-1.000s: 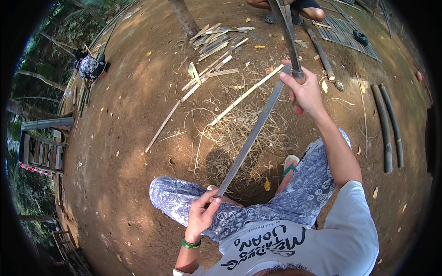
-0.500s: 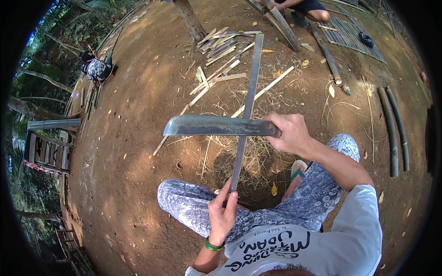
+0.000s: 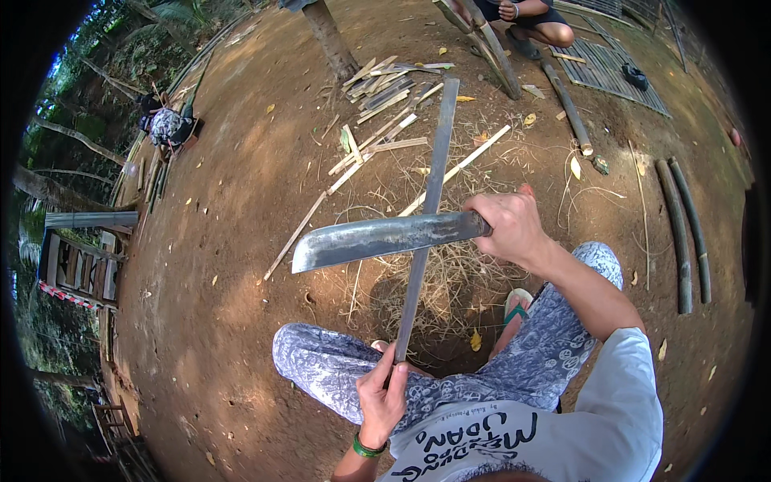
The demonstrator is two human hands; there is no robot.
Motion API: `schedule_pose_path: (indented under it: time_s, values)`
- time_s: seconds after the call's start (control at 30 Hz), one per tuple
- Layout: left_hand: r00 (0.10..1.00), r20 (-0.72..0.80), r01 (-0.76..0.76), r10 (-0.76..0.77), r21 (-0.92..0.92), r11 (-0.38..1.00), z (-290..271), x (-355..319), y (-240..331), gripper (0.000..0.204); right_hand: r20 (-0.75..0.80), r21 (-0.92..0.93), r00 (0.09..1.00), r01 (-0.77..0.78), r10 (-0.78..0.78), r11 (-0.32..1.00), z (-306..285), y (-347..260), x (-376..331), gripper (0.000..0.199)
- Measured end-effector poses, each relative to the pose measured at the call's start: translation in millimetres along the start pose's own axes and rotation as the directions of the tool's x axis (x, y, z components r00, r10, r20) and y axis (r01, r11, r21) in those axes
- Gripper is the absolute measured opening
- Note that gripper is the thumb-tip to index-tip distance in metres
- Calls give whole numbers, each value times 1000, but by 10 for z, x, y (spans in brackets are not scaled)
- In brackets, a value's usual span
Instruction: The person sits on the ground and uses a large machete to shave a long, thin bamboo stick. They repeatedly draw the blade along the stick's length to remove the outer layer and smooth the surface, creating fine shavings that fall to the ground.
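Observation:
My left hand (image 3: 384, 399) grips the near end of a long, flat, dark bamboo strip (image 3: 434, 177), which slants up and away from my lap. In my right hand (image 3: 511, 227) is the handle of a machete (image 3: 377, 239), fingers wrapped round it. Its broad, dark blade lies across the strip near the middle, with the tip out to the left and slightly nearer me. I cannot tell whether the blade touches the strip. Below them, thin shavings (image 3: 450, 281) are heaped on the ground between my legs.
Beyond lie split bamboo pieces (image 3: 385, 87) by a tree trunk (image 3: 332, 40). A person (image 3: 536, 24) squats at the far right beside upright poles (image 3: 487, 48) and a slatted panel (image 3: 606, 72). Two dark poles (image 3: 675, 225) lie at right. Another person (image 3: 167, 126) is far left.
The machete's tip has swung down toward me, so the blade now tilts and shows more of its face. My left hand and the strip have come slightly nearer my body.

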State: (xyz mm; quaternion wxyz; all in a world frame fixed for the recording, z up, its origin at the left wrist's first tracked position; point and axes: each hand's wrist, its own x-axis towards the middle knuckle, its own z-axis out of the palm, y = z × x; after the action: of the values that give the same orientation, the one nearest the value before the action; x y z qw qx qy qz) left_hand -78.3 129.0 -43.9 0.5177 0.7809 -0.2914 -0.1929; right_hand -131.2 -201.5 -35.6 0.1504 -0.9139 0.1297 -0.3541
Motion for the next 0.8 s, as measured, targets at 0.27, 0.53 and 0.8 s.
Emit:
schedule_pose_path:
  time_s: [0.27, 0.53, 0.8]
  values:
    - [997, 16, -77, 77, 63, 995, -59, -155, -120, 37, -95, 42, 972, -212, 215, 976, -169, 238, 141, 8]
    - [1000, 4, 0, 0, 37, 999, -79, -115, -52, 37, 33, 36, 999, 29, -30, 999, 20, 59, 27, 12]
    - [1000, 3, 5, -5, -31, 999, -192, -406, -197, 38, -63, -11, 994, -87, 86, 996, -240, 247, 224, 11]
